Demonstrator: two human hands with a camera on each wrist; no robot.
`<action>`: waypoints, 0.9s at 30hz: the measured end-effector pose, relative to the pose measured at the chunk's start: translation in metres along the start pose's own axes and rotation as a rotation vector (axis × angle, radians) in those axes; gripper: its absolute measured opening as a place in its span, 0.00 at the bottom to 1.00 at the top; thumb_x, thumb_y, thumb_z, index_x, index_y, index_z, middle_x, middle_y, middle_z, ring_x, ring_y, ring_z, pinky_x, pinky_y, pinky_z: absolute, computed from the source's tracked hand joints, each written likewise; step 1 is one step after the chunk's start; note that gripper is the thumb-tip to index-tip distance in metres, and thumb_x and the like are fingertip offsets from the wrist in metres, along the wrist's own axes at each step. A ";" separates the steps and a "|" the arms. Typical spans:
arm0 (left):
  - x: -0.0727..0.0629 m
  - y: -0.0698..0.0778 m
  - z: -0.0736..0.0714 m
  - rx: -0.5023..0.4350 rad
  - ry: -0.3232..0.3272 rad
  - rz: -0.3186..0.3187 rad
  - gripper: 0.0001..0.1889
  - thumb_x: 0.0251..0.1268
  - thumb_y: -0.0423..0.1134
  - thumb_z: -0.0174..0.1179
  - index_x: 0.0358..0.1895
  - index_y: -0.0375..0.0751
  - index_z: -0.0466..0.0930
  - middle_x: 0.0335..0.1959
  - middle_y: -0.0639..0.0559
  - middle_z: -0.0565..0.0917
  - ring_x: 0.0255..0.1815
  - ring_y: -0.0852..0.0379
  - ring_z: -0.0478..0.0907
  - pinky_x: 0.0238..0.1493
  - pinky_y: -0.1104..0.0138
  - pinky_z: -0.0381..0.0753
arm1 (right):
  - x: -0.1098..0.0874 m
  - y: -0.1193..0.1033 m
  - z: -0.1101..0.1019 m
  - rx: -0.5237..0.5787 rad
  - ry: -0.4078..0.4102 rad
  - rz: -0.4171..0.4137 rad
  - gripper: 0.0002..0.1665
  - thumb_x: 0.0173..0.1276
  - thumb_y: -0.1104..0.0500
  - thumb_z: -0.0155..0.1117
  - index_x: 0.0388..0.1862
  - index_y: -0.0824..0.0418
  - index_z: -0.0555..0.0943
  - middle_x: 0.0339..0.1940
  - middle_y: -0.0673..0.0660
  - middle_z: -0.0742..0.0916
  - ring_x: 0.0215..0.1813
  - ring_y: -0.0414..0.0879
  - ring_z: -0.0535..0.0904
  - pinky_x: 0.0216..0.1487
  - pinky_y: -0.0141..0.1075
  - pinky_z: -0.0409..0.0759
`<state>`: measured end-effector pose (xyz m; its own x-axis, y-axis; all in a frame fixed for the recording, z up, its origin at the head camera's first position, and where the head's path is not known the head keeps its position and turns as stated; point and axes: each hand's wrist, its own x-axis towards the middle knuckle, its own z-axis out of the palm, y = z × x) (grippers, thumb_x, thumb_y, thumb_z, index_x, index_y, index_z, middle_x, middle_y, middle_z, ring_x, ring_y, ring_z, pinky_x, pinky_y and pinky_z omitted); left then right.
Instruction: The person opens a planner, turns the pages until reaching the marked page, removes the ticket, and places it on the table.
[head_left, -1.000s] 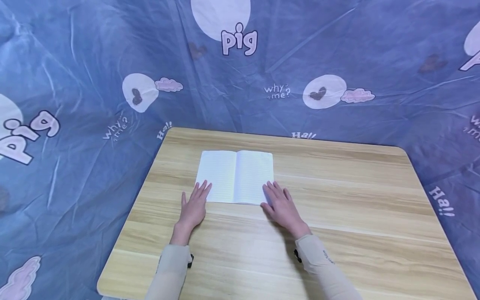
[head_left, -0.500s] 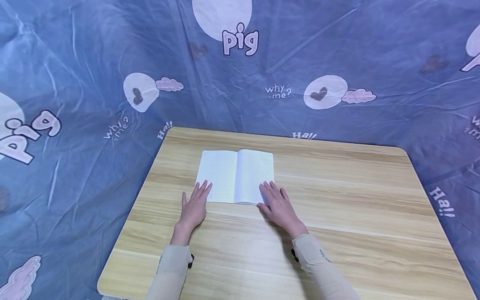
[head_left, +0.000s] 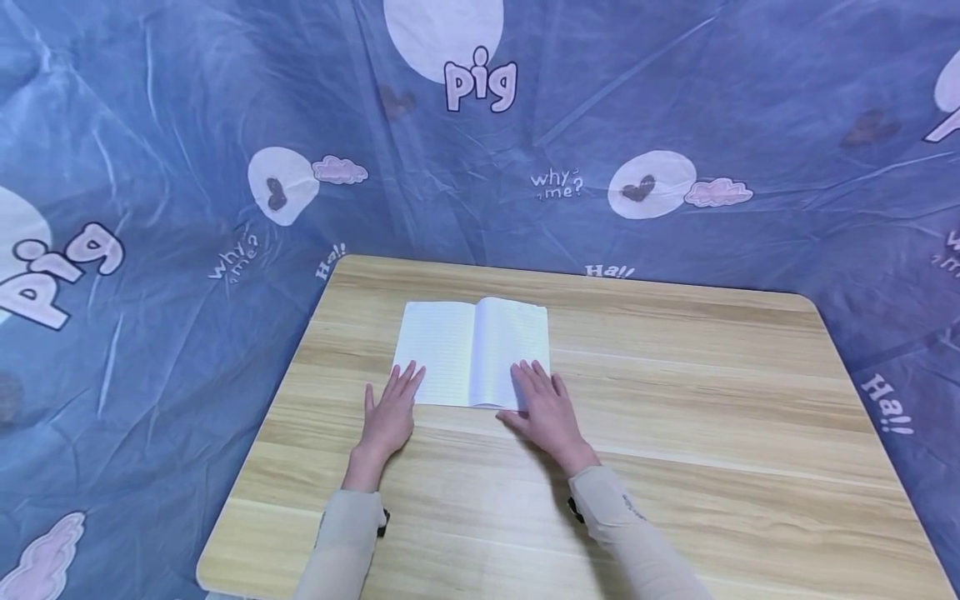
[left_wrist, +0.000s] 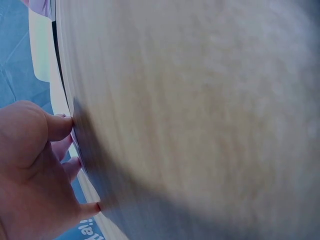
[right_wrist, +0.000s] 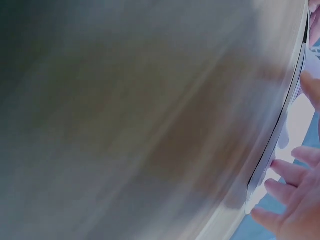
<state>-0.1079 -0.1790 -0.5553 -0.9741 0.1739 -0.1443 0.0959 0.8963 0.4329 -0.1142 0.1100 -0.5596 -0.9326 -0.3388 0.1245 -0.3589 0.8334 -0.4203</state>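
An open notebook [head_left: 442,346] with white ruled pages lies on the wooden table. My left hand [head_left: 387,423] is at its lower left corner, fingers spread and fairly straight, fingertips resting on the page. At the lower right corner, my right hand [head_left: 549,414] lays its extended fingers on the right page, while the thumb points left along the bottom edge. That page bulges up slightly near the spine. In the left wrist view the left hand [left_wrist: 37,170] touches down with its fingertips. The right wrist view has the right hand [right_wrist: 295,195] by the notebook's edge [right_wrist: 272,140], fingers apart.
The wood-grain table [head_left: 712,400] has rounded corners and extends well to the right of the notebook. A blue printed cloth [head_left: 480,167] hangs behind it and along both sides. Both forearms in light sleeves [head_left: 341,542] reach in from the front edge.
My right hand has slid left across the right page, its thumb now further along the bottom edge. The page bulges more beside the spine. My left hand stays in place.
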 end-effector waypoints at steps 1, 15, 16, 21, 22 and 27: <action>0.000 0.000 0.000 0.002 -0.002 -0.001 0.30 0.77 0.32 0.41 0.79 0.51 0.51 0.80 0.53 0.47 0.80 0.48 0.39 0.70 0.35 0.27 | 0.001 -0.001 0.001 -0.008 0.008 0.004 0.49 0.63 0.39 0.69 0.75 0.62 0.64 0.73 0.62 0.70 0.76 0.58 0.57 0.74 0.59 0.51; 0.001 -0.002 0.002 -0.006 0.010 -0.004 0.30 0.76 0.31 0.41 0.79 0.52 0.52 0.80 0.53 0.48 0.80 0.48 0.39 0.70 0.35 0.27 | 0.002 -0.007 -0.002 -0.058 0.102 -0.031 0.44 0.63 0.42 0.70 0.71 0.63 0.69 0.69 0.63 0.75 0.73 0.59 0.63 0.73 0.58 0.56; 0.001 -0.002 0.002 -0.005 0.011 -0.002 0.30 0.76 0.31 0.41 0.79 0.52 0.52 0.80 0.53 0.48 0.80 0.48 0.39 0.70 0.35 0.27 | 0.001 -0.005 -0.002 -0.062 0.112 -0.037 0.43 0.62 0.43 0.70 0.71 0.63 0.70 0.69 0.63 0.75 0.73 0.60 0.63 0.73 0.58 0.56; 0.001 -0.002 0.002 -0.009 0.007 0.002 0.32 0.75 0.30 0.42 0.79 0.52 0.52 0.80 0.54 0.47 0.80 0.48 0.39 0.69 0.35 0.26 | -0.001 0.002 -0.005 -0.052 0.151 -0.023 0.43 0.62 0.47 0.72 0.71 0.64 0.69 0.70 0.64 0.73 0.73 0.61 0.63 0.72 0.58 0.58; 0.001 -0.002 0.002 -0.009 0.005 0.002 0.32 0.75 0.30 0.42 0.79 0.52 0.51 0.80 0.54 0.47 0.80 0.48 0.38 0.69 0.35 0.26 | -0.001 0.004 -0.005 -0.044 0.159 -0.014 0.44 0.61 0.47 0.72 0.71 0.65 0.68 0.70 0.65 0.72 0.73 0.61 0.63 0.72 0.58 0.58; 0.002 -0.005 0.004 -0.015 0.009 0.005 0.31 0.75 0.31 0.42 0.79 0.52 0.51 0.80 0.54 0.46 0.80 0.49 0.38 0.69 0.35 0.25 | -0.002 0.007 -0.008 0.059 0.210 0.006 0.48 0.60 0.50 0.75 0.71 0.71 0.65 0.68 0.71 0.72 0.70 0.65 0.66 0.70 0.58 0.62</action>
<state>-0.1092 -0.1811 -0.5612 -0.9755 0.1742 -0.1342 0.0974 0.8895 0.4465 -0.1152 0.1194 -0.5557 -0.9244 -0.2310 0.3037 -0.3566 0.8059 -0.4726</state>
